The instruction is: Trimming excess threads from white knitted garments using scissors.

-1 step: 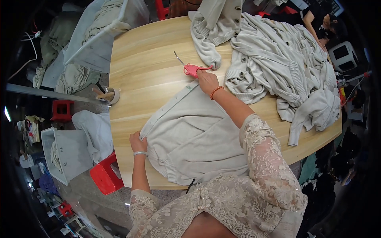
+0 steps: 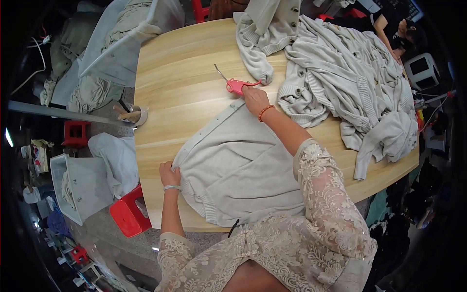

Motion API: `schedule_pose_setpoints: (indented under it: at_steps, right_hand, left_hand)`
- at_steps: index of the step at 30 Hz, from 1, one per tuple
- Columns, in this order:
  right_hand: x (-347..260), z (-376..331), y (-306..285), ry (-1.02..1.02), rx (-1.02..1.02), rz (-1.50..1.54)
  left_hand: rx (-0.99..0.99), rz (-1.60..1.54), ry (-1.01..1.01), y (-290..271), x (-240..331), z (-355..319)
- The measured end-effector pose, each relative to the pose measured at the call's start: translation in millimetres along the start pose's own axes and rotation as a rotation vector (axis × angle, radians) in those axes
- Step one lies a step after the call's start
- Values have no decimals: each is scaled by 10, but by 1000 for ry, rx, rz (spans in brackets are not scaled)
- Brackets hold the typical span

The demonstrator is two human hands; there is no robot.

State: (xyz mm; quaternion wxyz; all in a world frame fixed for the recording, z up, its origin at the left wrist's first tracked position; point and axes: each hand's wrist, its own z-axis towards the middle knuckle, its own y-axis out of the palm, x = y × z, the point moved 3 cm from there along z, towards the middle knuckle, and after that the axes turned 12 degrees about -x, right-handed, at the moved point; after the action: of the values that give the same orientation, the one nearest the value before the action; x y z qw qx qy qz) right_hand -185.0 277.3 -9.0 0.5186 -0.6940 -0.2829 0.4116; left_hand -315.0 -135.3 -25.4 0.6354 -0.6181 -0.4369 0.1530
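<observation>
A pale grey knitted cardigan lies spread on the table in front of me, its button band running diagonally along the far left side. My left hand pinches the garment's edge at the lower end of that band. At the band's upper end, my right hand is closed around pink-red-handled scissors, their thin metal blade pointing away to the far left. The right hand's underside rests by the cardigan; its fingertips are partly hidden. A small greenish mark shows on the band beside it.
More grey cardigans are heaped across the right side of the wooden table. A cup of tools sits at the left edge. White bins and a red stool stand left. Another person's arm reaches in at far right.
</observation>
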Motion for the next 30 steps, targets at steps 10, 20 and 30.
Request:
schedule_pose_setpoints:
  at_steps: [10, 20, 30]
  right_hand:
    - [349, -774, -530, -102, 51, -106]
    - [992, -3125, -819, 312, -260, -270]
    - [-496, -3486, -644, -19, -508, 188]
  left_hand:
    - [236, -91, 239, -580, 657, -485]
    - [-287, -23, 389, 72, 1141, -1424]
    - [-319, -256, 343, 312, 902, -1477]
